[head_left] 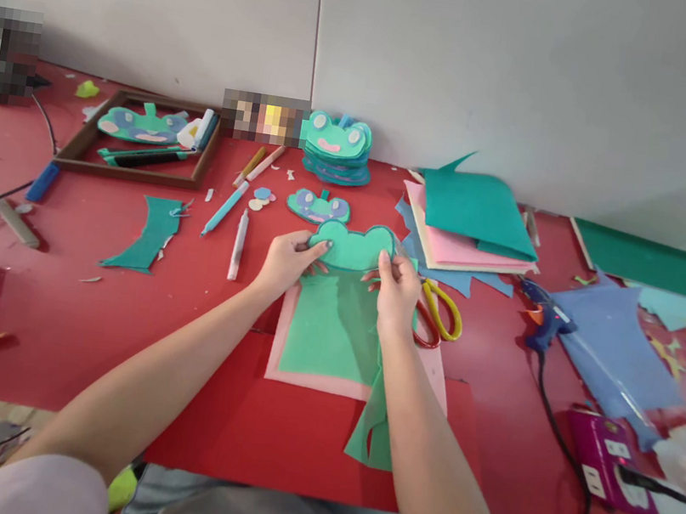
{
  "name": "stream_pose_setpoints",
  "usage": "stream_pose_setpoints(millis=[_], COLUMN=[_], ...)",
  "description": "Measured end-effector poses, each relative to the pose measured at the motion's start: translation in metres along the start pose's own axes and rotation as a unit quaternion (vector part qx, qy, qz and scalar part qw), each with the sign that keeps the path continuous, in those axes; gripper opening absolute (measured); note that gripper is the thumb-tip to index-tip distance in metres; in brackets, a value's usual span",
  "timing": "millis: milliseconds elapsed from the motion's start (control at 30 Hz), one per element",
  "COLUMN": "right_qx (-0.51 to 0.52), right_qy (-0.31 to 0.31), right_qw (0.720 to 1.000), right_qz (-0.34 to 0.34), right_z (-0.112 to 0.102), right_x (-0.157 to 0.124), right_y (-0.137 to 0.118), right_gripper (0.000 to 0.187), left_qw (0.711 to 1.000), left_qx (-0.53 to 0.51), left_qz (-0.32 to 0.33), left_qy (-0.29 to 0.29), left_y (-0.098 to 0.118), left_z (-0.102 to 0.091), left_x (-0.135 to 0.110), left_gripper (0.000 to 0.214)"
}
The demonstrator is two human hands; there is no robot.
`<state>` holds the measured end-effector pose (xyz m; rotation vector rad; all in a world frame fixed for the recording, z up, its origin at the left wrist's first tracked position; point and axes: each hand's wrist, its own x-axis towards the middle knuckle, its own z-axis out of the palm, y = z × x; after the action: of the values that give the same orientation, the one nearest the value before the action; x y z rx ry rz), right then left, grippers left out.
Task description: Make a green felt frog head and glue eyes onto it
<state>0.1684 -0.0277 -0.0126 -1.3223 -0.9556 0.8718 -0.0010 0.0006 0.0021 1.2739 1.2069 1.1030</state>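
Observation:
Both my hands hold a green felt frog-head cutout (354, 247) with a darker rim, up over the work spot. My left hand (291, 262) pinches its left end, thumb on top; my right hand (398, 289) pinches the right end the same way. Below it lies a light green felt sheet (332, 328) on a pink sheet (276, 359). A green felt scrap (377, 434) hangs down beside my right forearm. Scissors with yellow and red handles (452, 312) lie just right of my right hand, their blades hidden.
Behind are a finished frog face (318, 206) and a stack of frog faces (338, 149). Pens (225, 209) and a brown tray (129, 173) are left. Felt sheets (478, 213), a glue gun (544, 313) with its cord, and a purple power strip (609, 460) are right.

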Motion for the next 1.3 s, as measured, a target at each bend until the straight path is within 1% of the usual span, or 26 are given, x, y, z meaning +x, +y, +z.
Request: stream_pose_setpoints(millis=[333,533,900,1133,1233,1300], right_qx=[0.002,0.006,-0.005,0.003,0.038,0.088], right_qy=[0.002,0.008,0.011,0.028,0.02,-0.016], right_qw=[1.0,1.0,1.0,1.0,0.999,0.994], right_qz=[-0.004,-0.006,-0.003,-0.001,0.026,0.066], right_z=[0.001,0.0,0.001,0.001,0.002,0.003], right_x=[-0.001,0.0,-0.001,-0.001,-0.002,-0.004], right_y=[0.0,0.001,-0.001,-0.003,-0.008,-0.012], right_gripper=[0.032,0.032,0.033,0.033,0.033,0.032], left_qw=[0.999,0.999,0.999,0.998,0.996,0.995], left_qx=[-0.031,-0.05,-0.047,-0.068,-0.087,-0.097], left_qz=[-0.016,-0.014,-0.027,-0.015,-0.005,0.0], left_qy=[0.004,-0.001,-0.001,-0.012,-0.017,-0.023], left_y=[0.001,0.0,-0.005,-0.007,-0.006,-0.004], left_z=[0.0,0.0,-0.001,0.0,0.001,0.001], left_x=[0.001,0.002,0.004,0.004,0.004,0.003], left_gripper=[0.031,0.027,0.029,0.025,0.029,0.03])
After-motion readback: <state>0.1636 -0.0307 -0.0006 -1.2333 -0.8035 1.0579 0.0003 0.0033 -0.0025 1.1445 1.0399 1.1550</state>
